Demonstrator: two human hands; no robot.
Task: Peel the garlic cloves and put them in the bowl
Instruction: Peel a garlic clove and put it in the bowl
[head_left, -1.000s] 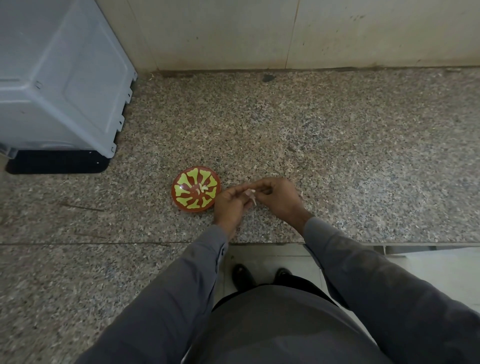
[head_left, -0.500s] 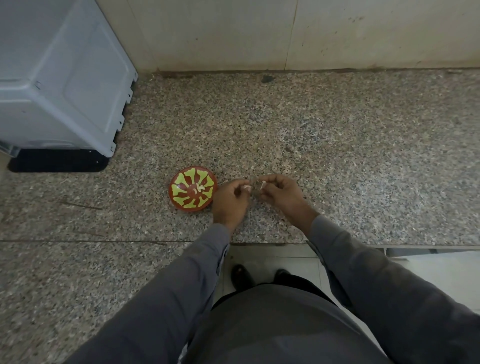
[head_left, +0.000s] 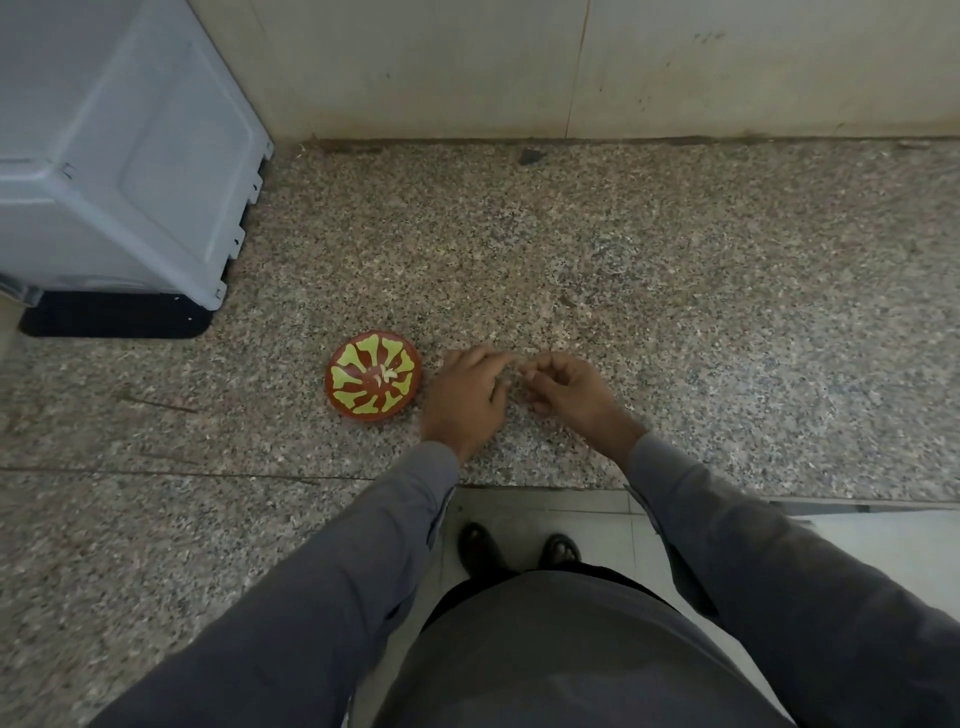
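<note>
Left hand (head_left: 464, 397) and right hand (head_left: 563, 387) pinch near counter's front edge beside bowl (head_left: 373, 375) for short drops; contents too small to tell.

No legible txt, labels or nos. anywhere in view

The tabletop (head_left: 675, 270) is wide and bare to the right of the hands and behind them, all the way to the wall (head_left: 467, 67). A hand could slide there with nothing to bump. On the left, a small red and yellow bowl (head_left: 373, 375) sits just beside the left hand (head_left: 465, 397). Farther left and back, a big grey box (head_left: 119, 156) blocks that corner. The strip between box and bowl is open.
</note>
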